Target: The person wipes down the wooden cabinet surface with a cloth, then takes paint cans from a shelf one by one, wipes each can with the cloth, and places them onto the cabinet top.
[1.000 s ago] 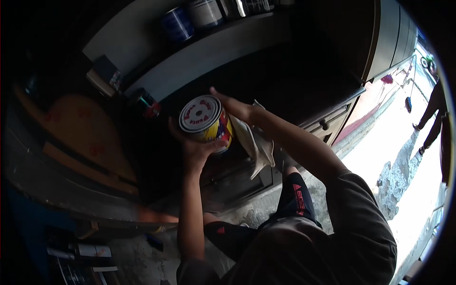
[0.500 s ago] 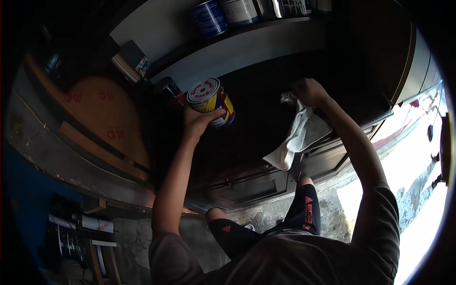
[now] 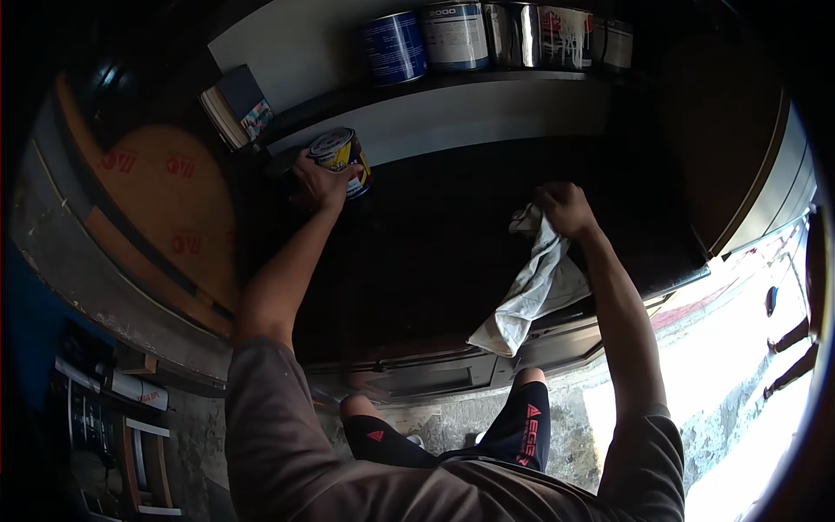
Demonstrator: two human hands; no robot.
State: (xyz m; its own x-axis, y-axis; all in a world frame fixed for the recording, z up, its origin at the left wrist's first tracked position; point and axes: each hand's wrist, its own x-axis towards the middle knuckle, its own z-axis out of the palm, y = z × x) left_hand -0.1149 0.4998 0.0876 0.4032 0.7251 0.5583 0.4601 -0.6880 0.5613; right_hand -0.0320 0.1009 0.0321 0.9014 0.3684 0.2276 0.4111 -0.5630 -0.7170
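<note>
Tin (image 3: 343, 155) in left hand (image 3: 320, 184), cloth (image 3: 537, 283) (whitish, creased) hanging from right hand (image 3: 566, 210)

The camera sits on the head and looks forward and down. The shirt (image 3: 383, 494) is nearest, the left hand (image 3: 323, 184) and right hand (image 3: 565, 209) are farther, and the shelf (image 3: 335, 104) is farther still.

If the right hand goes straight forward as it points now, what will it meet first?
Past the dark worktop, the right hand would probably meet the pale wall first; depth is unclear, so perhaps the shelf above.
</note>
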